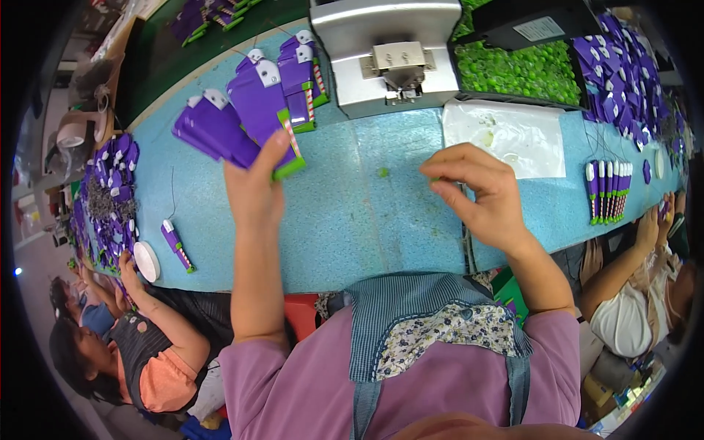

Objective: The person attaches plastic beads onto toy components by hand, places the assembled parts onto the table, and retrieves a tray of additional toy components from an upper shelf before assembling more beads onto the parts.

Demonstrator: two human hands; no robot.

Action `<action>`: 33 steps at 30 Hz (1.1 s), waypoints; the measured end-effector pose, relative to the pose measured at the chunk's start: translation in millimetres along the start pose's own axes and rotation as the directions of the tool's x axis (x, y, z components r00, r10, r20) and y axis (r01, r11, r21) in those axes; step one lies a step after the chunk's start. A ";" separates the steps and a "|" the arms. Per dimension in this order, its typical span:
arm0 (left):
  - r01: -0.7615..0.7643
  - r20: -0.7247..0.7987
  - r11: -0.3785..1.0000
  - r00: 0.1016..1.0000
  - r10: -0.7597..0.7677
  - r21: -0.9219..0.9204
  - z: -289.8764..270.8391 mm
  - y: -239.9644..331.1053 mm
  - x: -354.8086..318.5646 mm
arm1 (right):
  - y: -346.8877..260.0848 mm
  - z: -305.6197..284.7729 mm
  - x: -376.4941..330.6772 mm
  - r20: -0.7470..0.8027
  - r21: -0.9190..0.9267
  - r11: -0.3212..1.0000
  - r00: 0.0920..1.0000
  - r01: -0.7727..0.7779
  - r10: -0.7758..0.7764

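My left hand [255, 183] grips a fanned bunch of flat purple pieces [213, 128] with white tops. One edge of the bunch shows a green end and a red-and-white striped strip beside my thumb. Just beyond it, more purple pieces [297, 70] with white tops and green ends lie on the blue table [345, 220]. Over the table's middle, my right hand [484, 194] is closed in a pinch, thumb and fingertips near each other. A trace of green shows at the fingertips, too small to name. A small green bit [383, 172] lies on the table left of that hand.
A silver machine [396, 59] stands at the far middle. Right of it are a black tray of small green pieces [513, 70], a white plastic sheet [506, 139] and a purple heap [623, 73]. Co-workers sit left [147, 345] and right [634, 315].
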State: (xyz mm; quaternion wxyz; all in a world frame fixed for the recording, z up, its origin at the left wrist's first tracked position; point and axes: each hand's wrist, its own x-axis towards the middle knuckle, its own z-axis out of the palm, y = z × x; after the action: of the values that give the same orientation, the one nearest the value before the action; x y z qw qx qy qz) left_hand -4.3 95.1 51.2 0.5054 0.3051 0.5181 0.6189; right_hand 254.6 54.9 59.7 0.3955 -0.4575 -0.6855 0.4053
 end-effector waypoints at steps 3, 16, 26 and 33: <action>0.267 0.332 0.963 0.913 -0.236 -0.049 8.3 -7.4 -56.0 | -13.1 2.1 -10.4 0.008 -0.023 0.995 0.995 0.100 -0.100; 0.521 0.449 0.845 0.788 -0.421 -0.122 36.1 -28.4 -99.5 | -15.0 15.8 -31.8 -0.087 -0.050 0.983 0.980 0.176 -0.180; 0.523 0.471 0.840 0.784 -0.405 -0.147 29.2 -37.3 -98.2 | 11.2 -51.9 -30.8 -0.183 -0.613 0.790 0.971 0.012 -0.157; 0.509 0.432 0.858 0.791 -0.433 -0.073 45.9 -40.6 -103.0 | 36.4 -71.9 -32.2 -0.167 -0.791 0.610 0.976 -0.048 -0.139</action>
State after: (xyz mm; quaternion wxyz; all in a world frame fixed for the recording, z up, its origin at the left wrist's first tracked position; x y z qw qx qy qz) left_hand 80.8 11.4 40.4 0.7652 0.2375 0.4031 0.4422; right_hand 340.1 47.6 46.5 0.2341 -0.6075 -0.7591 0.0003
